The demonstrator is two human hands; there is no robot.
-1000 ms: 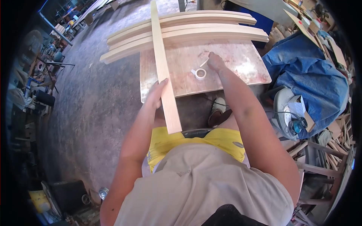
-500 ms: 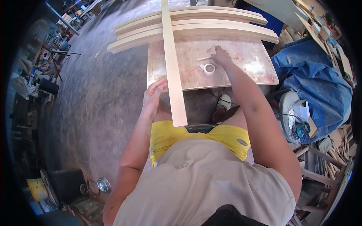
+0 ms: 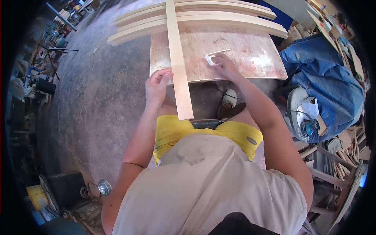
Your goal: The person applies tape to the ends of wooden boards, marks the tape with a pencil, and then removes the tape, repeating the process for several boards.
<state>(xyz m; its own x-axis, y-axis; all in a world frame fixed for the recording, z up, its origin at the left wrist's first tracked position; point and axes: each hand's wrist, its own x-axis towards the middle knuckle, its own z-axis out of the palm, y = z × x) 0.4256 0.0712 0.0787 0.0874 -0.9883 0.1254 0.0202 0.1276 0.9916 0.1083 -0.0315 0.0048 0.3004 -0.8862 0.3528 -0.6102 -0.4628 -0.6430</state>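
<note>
A long pale wooden strip (image 3: 181, 78) lies lengthwise across the bench, its near end jutting out over my lap. My left hand (image 3: 157, 84) is at the strip's left edge, thumb and fingers pinched together; whether anything small is between them I cannot make out. On the worktop (image 3: 250, 58), my right hand (image 3: 227, 68) has its fingers closed on a roll of white tape (image 3: 209, 58). A thin pencil-like stick (image 3: 222, 51) lies just beyond the roll.
Several more wooden strips (image 3: 235, 23) lie crosswise at the back, under the long one. Right of the bench are a blue tarp (image 3: 329, 78), a teal power tool (image 3: 309, 127) and scrap wood (image 3: 344, 156). A metal lamp (image 3: 104, 187) stands at lower left.
My right hand has drawn back from the stick and closed on the tape roll. My left fingers have gone from loosely spread to pinched beside the strip. The view has shifted slightly.
</note>
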